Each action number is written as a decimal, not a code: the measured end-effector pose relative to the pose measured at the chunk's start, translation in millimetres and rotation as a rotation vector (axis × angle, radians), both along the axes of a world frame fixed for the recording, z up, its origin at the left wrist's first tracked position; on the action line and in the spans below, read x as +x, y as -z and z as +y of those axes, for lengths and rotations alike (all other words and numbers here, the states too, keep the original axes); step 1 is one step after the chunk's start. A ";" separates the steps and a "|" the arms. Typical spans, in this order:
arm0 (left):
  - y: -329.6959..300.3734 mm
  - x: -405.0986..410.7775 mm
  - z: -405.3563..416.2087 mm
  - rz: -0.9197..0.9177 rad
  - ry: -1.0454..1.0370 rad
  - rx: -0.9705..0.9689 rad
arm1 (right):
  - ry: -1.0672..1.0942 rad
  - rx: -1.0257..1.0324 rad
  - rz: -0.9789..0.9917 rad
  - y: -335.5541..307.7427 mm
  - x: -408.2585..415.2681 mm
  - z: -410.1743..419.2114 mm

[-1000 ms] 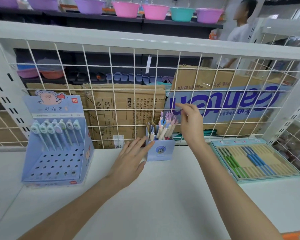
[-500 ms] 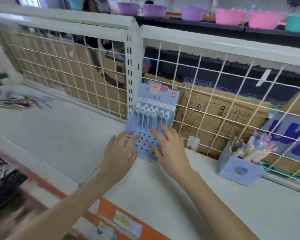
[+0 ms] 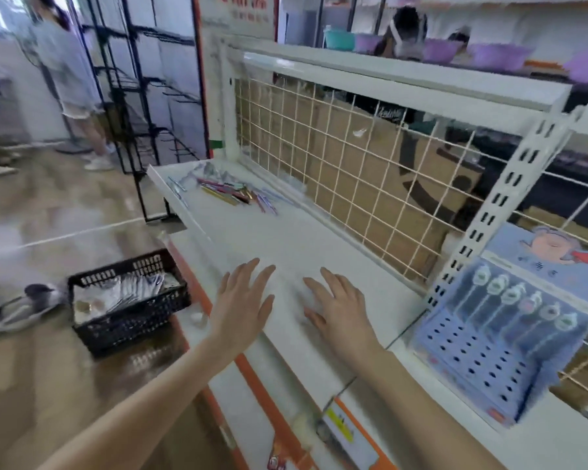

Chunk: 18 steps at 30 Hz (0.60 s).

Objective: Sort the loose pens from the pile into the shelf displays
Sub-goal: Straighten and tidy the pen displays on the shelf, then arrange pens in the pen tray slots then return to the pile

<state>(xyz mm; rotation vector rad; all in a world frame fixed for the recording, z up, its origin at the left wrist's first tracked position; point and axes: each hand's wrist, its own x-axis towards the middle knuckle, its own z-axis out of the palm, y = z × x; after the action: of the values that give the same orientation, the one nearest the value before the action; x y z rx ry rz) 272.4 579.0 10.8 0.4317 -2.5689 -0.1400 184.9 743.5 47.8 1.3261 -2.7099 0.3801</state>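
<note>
White shelf (image 3: pixel 286 239) with a wire-grid back panel (image 3: pixel 353 157); the picture is motion-blurred. Blue pen display (image 3: pixel 499 337) at the shelf's right end, a row of pens upright in its top holes. Black basket (image 3: pixel 129 303) on the floor, left of the shelf. Left hand (image 3: pixel 241 300) and right hand (image 3: pixel 336 303) side by side over the shelf's middle, fingers spread wide, holding nothing. Pile of loose pens (image 3: pixel 231 191) at the far left end, well apart from both hands.

1. Bright, even indoor light; shadows under the hands are faint.
2. Motion blur smears the whole frame, worst on the glossy brown floor (image 3: pixel 48 212) and the loose coloured pens (image 3: pixel 231 193).
3. Wide-angle distortion bends the white metal shelf frame (image 3: pixel 404 79) toward the edges.
</note>
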 end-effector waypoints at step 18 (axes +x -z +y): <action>31.5 -15.5 -265.4 -0.071 -0.110 0.202 | -0.064 0.056 -0.208 23.7 -40.6 -272.7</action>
<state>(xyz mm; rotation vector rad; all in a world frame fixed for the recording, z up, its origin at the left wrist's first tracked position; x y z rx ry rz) 256.9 313.6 -20.6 0.6630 -2.6033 -0.3516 144.3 470.8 24.2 1.4670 -2.8700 0.4760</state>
